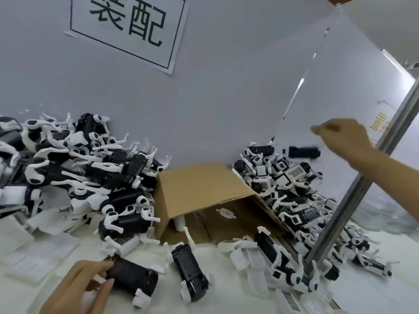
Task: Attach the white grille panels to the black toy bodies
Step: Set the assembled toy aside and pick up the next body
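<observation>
My left hand (79,288) grips one end of a black toy body (133,277) with white legs, low on the white table. A second black body (190,275) lies just right of it, and a third (271,252) lies further right. My right hand (340,137) is stretched out high at the right, fingers loose and holding nothing. A blurred black toy body (303,152) is in the air just below and left of it, over the right pile (283,177). Flat white grille panels (40,252) lie at the left, and more white panels (240,257) lie at the right.
A big heap of black-and-white toys (79,166) fills the left. An open cardboard box (199,189) lies on its side in the middle. A slanted metal post (362,189) and a clear partition stand at the right. A paper sign (129,26) hangs on the wall.
</observation>
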{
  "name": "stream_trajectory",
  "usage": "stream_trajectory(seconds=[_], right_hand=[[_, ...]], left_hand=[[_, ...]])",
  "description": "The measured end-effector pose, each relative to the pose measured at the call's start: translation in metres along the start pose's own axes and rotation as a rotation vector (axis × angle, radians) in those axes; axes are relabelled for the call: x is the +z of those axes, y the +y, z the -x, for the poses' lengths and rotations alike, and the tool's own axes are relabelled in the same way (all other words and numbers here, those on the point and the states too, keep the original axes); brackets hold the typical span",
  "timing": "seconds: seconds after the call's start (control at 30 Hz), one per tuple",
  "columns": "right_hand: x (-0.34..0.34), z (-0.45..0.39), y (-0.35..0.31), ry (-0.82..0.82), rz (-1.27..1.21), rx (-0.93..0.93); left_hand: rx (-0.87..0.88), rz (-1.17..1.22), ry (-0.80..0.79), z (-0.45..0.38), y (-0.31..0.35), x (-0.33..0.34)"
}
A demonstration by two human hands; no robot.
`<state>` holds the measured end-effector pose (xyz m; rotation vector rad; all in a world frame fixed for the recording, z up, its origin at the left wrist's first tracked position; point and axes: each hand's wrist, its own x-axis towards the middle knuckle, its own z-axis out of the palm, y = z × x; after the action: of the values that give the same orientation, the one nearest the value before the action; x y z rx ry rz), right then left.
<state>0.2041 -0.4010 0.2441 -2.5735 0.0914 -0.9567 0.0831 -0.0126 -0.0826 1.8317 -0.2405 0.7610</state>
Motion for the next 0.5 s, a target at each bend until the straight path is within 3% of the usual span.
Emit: stream_trajectory(seconds=[0.1,0.23,0.4,0.5], right_hand=[[0.040,0.060,-0.014,-0.255,-0.023,-0.075],[0.092,0.150,-0.040,-0.570,-0.196,-0.189],[0.158,0.246,-0.078,-0.682,-0.593,-0.056],[0.190,0.285,-0.101,-0.749,-0.816,0.115]], left_hand=[[0.019,-0.070,0.179,0.003,-0.011,0.004],[0.006,0.073,0.344,0.005,-0.021,0.009],[-0.014,0.208,0.551,0.008,0.000,0.018],[-0.051,0.197,0.468,0.014,0.000,0.014]])
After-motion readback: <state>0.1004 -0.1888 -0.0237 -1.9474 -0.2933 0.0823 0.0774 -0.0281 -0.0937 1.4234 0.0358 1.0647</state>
